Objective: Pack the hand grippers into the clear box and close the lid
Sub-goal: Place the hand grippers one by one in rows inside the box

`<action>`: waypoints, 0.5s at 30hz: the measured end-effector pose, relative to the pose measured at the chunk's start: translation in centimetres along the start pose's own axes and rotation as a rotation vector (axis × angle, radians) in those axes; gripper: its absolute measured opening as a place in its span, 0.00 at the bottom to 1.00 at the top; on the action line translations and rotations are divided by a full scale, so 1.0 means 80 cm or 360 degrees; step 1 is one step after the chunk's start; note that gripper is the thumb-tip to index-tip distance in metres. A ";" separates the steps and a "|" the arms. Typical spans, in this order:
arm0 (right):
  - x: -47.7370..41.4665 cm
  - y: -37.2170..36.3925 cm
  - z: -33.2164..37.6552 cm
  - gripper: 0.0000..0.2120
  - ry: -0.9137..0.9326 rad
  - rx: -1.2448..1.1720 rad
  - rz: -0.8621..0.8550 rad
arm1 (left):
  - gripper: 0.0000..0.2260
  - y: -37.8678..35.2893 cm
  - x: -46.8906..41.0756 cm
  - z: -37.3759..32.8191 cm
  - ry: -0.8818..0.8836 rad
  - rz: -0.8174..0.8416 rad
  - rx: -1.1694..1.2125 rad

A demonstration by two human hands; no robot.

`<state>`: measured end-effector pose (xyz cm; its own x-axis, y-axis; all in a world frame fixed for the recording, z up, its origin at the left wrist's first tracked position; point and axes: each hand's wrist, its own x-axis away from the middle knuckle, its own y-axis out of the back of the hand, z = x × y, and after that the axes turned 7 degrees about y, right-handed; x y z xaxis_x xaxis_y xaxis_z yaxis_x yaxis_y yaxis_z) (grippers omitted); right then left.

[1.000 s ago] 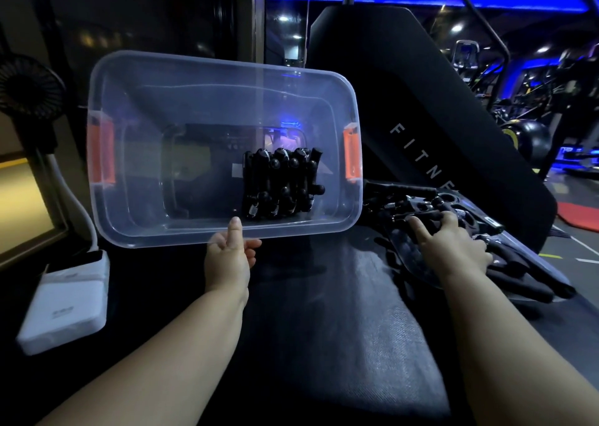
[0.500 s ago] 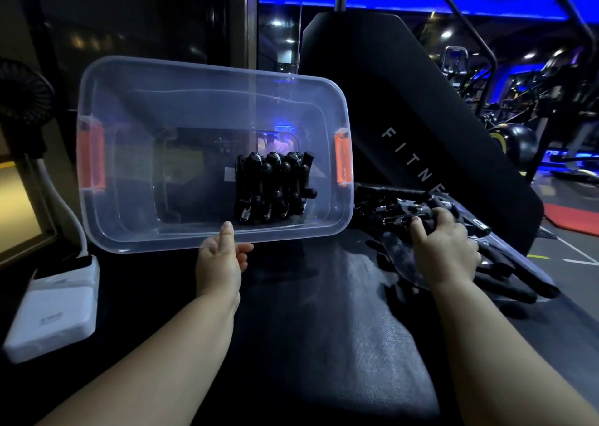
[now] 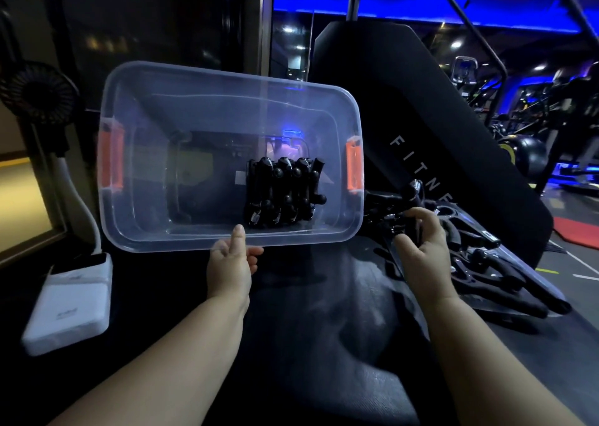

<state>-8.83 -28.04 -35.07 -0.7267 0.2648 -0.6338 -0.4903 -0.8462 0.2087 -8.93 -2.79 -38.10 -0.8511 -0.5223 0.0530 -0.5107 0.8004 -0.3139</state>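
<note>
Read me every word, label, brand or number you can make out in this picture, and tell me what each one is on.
"FITNE": spaced white letters on the black padded panel; the word is cut off there by the pile of hand grippers.
Small grey mark on the white power bank: too blurred to read.
Small white sticker seen through the clear box: nothing legible.

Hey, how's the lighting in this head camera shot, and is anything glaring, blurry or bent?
Head view: dim, with blue strip light up top; the clear box shows a blue reflection and a milky sheen on its walls; the black hand grippers inside and the loose pile by the right hand sink into the dark mat; wide-angle lens bows the edges; little motion blur.
</note>
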 end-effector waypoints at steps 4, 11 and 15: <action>0.007 -0.009 0.004 0.19 -0.0035 -0.0136 0.0132 | 0.11 0.000 0.000 0.000 0.0010 -0.0001 -0.0003; 0.017 -0.027 0.010 0.14 -0.0063 -0.0414 0.0298 | 0.12 0.001 0.000 0.000 0.0004 -0.0013 -0.0019; 0.017 -0.032 0.003 0.16 -0.0151 -0.0490 0.0393 | 0.12 0.001 0.001 -0.001 0.0005 -0.0013 -0.0023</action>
<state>-8.63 -25.41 -36.31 -0.8527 0.0657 -0.5182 -0.1392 -0.9848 0.1042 -9.02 -2.73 -38.07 -0.8472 -0.5280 0.0583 -0.5194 0.8003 -0.2996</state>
